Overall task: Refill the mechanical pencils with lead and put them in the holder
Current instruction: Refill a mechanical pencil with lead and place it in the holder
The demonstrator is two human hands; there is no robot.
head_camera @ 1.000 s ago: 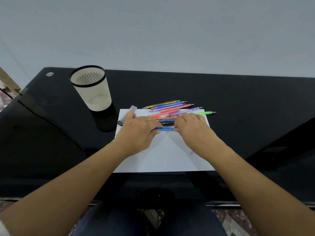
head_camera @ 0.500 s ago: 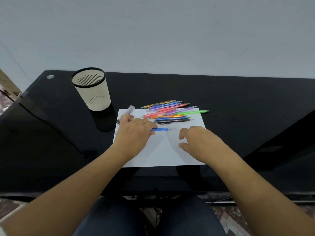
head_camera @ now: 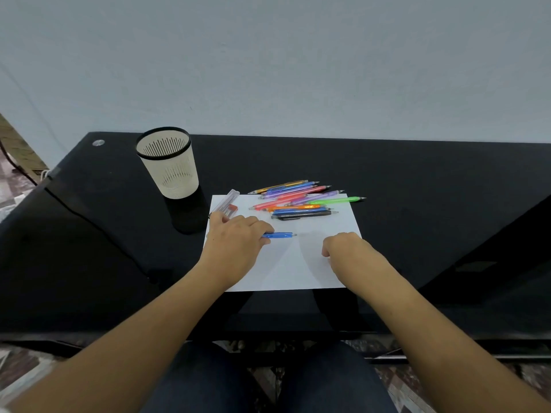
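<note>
A blue mechanical pencil lies level over the white paper, tip pointing right. My left hand grips its left end. My right hand rests on the paper to the right, apart from the pencil. Its fingers are curled under, which hides whatever lies beneath them. A clear lead case with a red cap lies at the paper's far left corner, just beyond my left hand. Several coloured mechanical pencils lie in a loose pile at the paper's far edge. The cream mesh holder stands upright at the back left.
The paper lies on a black glass desk set against a pale wall. The desk's left edge slants toward me, with a cable and patterned floor beyond it. My legs show below the near edge.
My right hand has let go of the blue pencil and drawn back to the right, curling its fingers. My left hand has kept hold of the pencil, and my view has tilted slightly.
</note>
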